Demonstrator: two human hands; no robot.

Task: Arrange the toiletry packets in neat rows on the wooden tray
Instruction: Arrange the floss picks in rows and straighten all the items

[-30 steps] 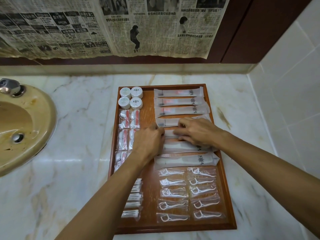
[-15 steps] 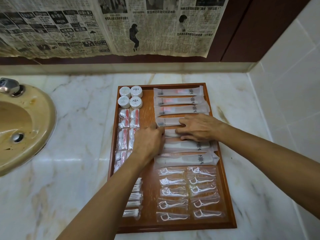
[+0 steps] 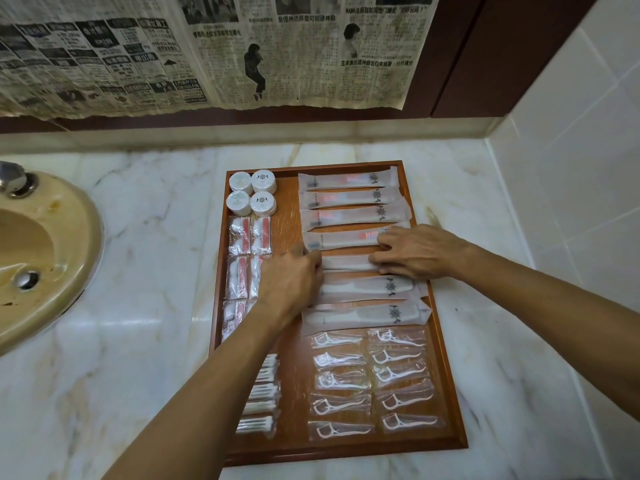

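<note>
On the marble counter right of the sink (image 3: pixel 41 258), the tray (image 3: pixel 446 372) looks nearly done: jars, floss picks and most long packets lie in rows. One middle packet (image 3: pixel 348 263) seems left to straighten. Left hand (image 3: pixel 292 282) pinches its end; right hand (image 3: pixel 415 251) presses it with spread, slightly bent fingers.
</note>
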